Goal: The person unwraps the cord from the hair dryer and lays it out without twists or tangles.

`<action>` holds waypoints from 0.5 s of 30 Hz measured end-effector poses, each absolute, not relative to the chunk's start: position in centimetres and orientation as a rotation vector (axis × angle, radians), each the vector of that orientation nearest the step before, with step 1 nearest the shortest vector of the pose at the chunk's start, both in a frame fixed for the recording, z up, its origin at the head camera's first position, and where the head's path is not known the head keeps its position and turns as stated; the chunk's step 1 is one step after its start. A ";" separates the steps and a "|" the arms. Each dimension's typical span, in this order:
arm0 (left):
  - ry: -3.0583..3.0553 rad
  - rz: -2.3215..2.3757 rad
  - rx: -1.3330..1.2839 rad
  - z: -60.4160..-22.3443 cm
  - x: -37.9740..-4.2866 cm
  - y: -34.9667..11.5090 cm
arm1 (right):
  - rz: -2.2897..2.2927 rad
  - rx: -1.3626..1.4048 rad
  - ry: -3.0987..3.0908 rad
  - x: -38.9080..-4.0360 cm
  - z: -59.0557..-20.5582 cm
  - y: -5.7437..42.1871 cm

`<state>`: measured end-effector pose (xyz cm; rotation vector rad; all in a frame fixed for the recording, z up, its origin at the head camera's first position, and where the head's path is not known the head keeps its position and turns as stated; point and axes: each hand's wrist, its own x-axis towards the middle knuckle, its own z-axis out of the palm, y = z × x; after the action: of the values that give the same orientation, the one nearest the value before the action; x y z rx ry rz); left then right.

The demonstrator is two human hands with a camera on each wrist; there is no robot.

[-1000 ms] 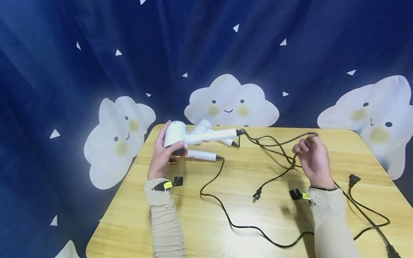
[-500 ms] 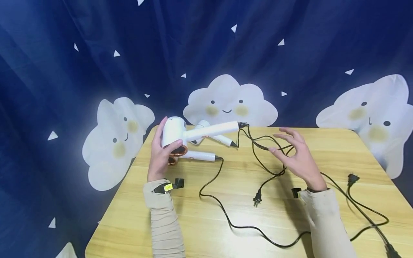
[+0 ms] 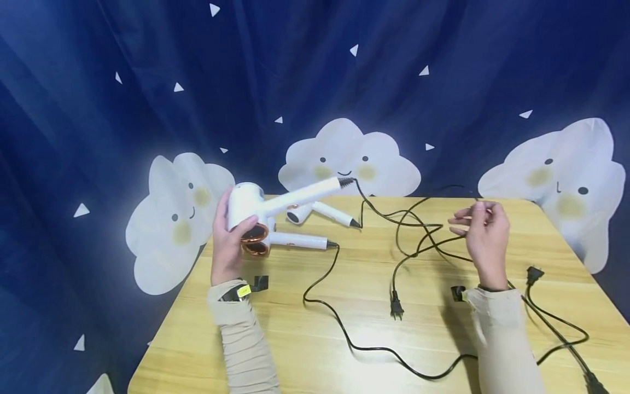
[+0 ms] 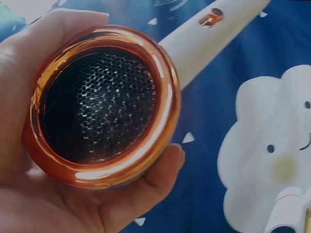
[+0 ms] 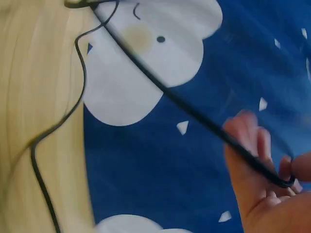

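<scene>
In the head view my left hand point(image 3: 227, 257) grips a white hair dryer point(image 3: 301, 198) round its head, with the handle slanting up to the right. The left wrist view shows the dryer's copper ring point(image 4: 167, 92) around a dark mesh, thumb and fingers on either side. A black power cord point(image 5: 194, 114) runs from the handle to my right hand point(image 3: 487, 238), raised over the table's right half. The cord crosses that hand's fingers and is pinched near the thumb in the right wrist view.
Two more white hair dryers lie on the wooden table: one below the held one point(image 3: 302, 241), one behind it point(image 3: 332, 213). A two-pin plug point(image 3: 396, 307) rests mid-table. Other cords cross at right, with another plug point(image 3: 534, 273). A blue cloud-print curtain point(image 3: 315, 71) hangs behind.
My left hand has moved left with the hair dryer, its handle end tilting up. My right hand let go of the cord, spread its fingers leftward, then pinched the cord and drew back right.
</scene>
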<state>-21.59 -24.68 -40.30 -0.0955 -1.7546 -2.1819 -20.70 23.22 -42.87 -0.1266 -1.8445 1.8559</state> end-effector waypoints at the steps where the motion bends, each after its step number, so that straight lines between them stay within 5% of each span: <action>1: -1.702 -2.195 -0.098 -40.3 -21.5 -25.0 | 1.964 -0.172 -1.774 -20.7 -43.0 23.8; 9: -1.481 -2.210 -0.130 -40.4 -21.5 -25.9 | 2.144 -0.349 -2.165 -21.0 -44.7 27.7; 15: -1.498 -2.224 -0.148 -40.4 -21.8 -25.5 | 1.423 -0.301 -2.856 -21.1 -45.2 28.4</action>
<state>-21.81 -25.46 -40.41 -0.1477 -1.4980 -2.2242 -21.09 28.45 -45.22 -0.3007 -2.8557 1.4234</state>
